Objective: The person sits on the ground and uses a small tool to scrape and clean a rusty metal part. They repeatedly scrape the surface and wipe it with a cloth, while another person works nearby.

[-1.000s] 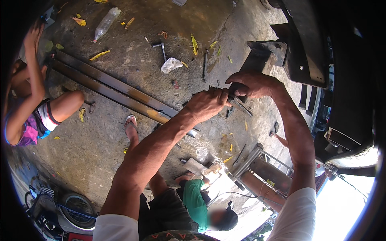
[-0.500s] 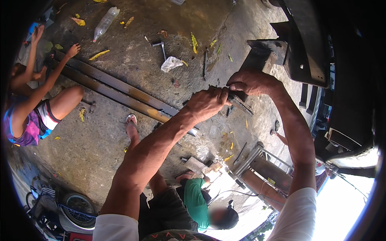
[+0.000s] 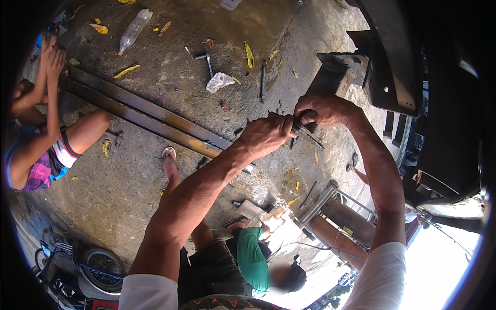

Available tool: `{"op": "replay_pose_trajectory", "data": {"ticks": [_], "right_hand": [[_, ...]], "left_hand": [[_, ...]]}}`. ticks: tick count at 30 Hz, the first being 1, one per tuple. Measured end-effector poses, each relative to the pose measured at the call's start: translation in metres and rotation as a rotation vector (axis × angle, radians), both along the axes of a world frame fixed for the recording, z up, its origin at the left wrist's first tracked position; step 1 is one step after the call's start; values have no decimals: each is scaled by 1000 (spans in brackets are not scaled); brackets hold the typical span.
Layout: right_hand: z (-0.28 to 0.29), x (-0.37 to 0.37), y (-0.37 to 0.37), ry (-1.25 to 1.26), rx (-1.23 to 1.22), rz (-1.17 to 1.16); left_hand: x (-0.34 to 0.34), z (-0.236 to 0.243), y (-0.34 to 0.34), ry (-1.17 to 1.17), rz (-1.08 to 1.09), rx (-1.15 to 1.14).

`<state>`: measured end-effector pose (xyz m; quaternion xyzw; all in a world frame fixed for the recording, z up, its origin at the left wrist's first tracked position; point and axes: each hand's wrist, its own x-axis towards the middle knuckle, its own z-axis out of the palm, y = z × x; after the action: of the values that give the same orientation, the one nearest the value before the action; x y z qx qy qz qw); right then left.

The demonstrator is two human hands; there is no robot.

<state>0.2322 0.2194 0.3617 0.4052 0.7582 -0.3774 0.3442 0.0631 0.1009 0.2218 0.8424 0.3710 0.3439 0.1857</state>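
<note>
Both of my hands meet in front of me at a dark, narrow metal piece (image 3: 311, 137) whose exact kind I cannot make out. My left hand (image 3: 266, 135) is closed round its near-left part, knuckles up. Close beside it, my right hand (image 3: 326, 109) pinches at the piece's upper end with thumb and bent fingers. The fingers hide much of the piece; a thin end sticks out below the right hand. Just beyond my right hand stands a dark steel beam end (image 3: 330, 77) with a bracket.
Two long steel bars (image 3: 150, 116) lie on the concrete at left, beside a seated person (image 3: 39, 150). A wrench-like tool (image 3: 209, 64), a plastic bag (image 3: 220, 82), a bottle (image 3: 135, 31) and a dark rod (image 3: 263, 82) lie farther off. A person in green (image 3: 251, 258) crouches nearby. Dark vehicle bodywork (image 3: 444, 129) rises at right.
My right hand's thumb and fingers have shifted slightly on the metal piece; my left hand stays nearly still. The seated person's outstretched arm has drawn back, bringing both hands together.
</note>
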Motion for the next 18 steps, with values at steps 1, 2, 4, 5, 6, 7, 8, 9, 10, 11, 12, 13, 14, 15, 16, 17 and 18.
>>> {"op": "replay_pose_trajectory", "data": {"ticks": [1,2,4,5,6,7,8,9,10,11,12,13,14,15,16,17,18], "right_hand": [[-1,-1,0,-26,-11,-7],[-2,0,0,-52,-22,-15],[-8,4,-1,-15,19,23],[-9,6,0,3,40,41],[-6,4,0,27,36,32],[0,2,1,50,32,23],[3,0,1,74,29,14],[3,2,0,62,10,2],[0,3,1,50,-8,-9],[-3,4,1,38,-26,-20],[-10,-4,1,-111,28,-4],[-10,-4,0,-67,61,-20],[-9,-4,-1,-23,94,-36],[-8,-2,-4,18,129,-53],[-9,1,-13,150,321,-86],[-6,7,-21,198,377,-255],[2,2,-26,254,428,-413]], "left_hand": [[0,1,-1,9,-2,-7],[0,3,-2,17,-4,-14],[1,-1,-3,23,6,-11],[2,-3,-4,26,11,-9],[2,-3,-4,26,16,-12],[1,-3,-3,27,21,-14],[0,-3,-2,28,26,-16],[1,-3,-3,18,23,-4],[1,-3,-3,8,21,9],[1,-2,-3,-1,18,21],[0,-4,-2,4,31,5],[1,-5,-1,2,32,4],[2,-5,-2,0,32,3],[2,-3,-3,-4,31,2],[2,0,-4,16,-4,-70],[3,2,-6,24,10,-46],[2,3,-5,36,37,-23]]}}
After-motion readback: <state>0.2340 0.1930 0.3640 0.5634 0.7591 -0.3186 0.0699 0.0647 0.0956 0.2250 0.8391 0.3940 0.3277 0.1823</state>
